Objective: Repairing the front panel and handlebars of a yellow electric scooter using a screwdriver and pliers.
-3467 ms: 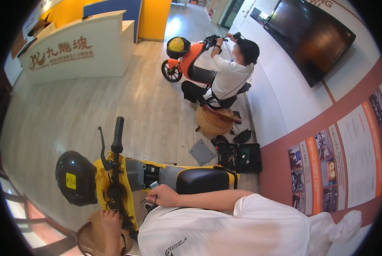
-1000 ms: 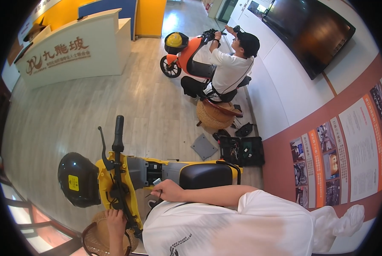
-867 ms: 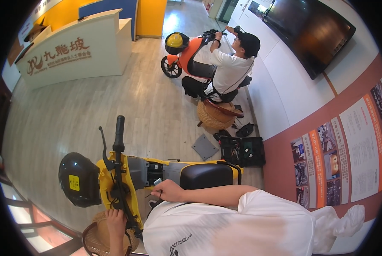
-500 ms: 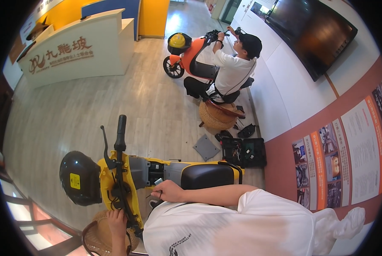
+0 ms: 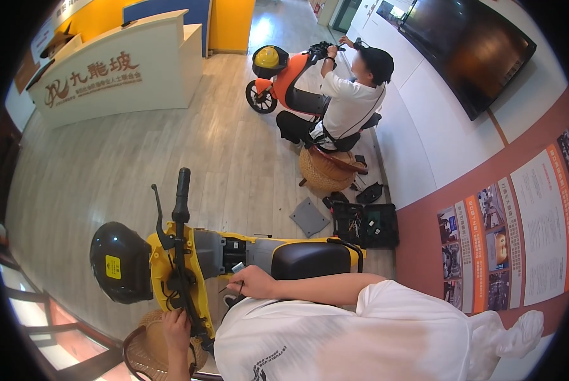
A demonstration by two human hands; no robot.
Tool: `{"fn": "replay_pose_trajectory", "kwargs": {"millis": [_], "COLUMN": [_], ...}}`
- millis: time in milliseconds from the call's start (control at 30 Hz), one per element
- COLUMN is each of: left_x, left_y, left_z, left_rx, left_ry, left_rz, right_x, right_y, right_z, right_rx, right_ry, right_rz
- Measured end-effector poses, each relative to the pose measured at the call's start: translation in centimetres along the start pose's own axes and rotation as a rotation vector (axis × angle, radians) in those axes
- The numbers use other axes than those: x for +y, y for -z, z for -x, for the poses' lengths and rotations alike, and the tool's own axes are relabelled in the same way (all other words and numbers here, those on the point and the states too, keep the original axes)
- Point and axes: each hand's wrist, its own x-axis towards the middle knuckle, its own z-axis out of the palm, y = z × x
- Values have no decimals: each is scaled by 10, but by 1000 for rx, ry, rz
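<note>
A yellow electric scooter stands side-on before me, its front casing opened so that dark parts show behind the handlebar. At the lower edge of that casing is my left hand, fingers bent together against dark parts; what they pinch is hidden. My right hand is closed beside the footboard, in front of the seat. From its fist sticks a small grey block-shaped piece, and a thin dark rod or wire shows below the fingers. An open compartment with black parts lies just beyond.
A black helmet-like box sits at the scooter's front, above a woven stool. Beyond the seat are a grey panel and an open toolbox. Farther off, a person works at an orange scooter.
My left hand has shifted slightly, its fingers now more bunched at the casing. The right hand keeps its hold in nearly the same place. The whole view has moved a little.
</note>
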Motion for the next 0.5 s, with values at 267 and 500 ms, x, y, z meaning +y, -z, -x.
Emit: {"fn": "replay_pose_trajectory", "kwargs": {"millis": [267,500], "left_x": [-6,-2], "left_y": [0,-1], "left_z": [-2,5], "left_rx": [-5,-42], "left_ry": [-78,8], "left_rz": [-20,-68], "right_x": [2,13], "right_y": [1,0], "right_z": [1,4], "right_rx": [20,-22], "right_ry": [-14,-165], "right_rz": [2,-7]}}
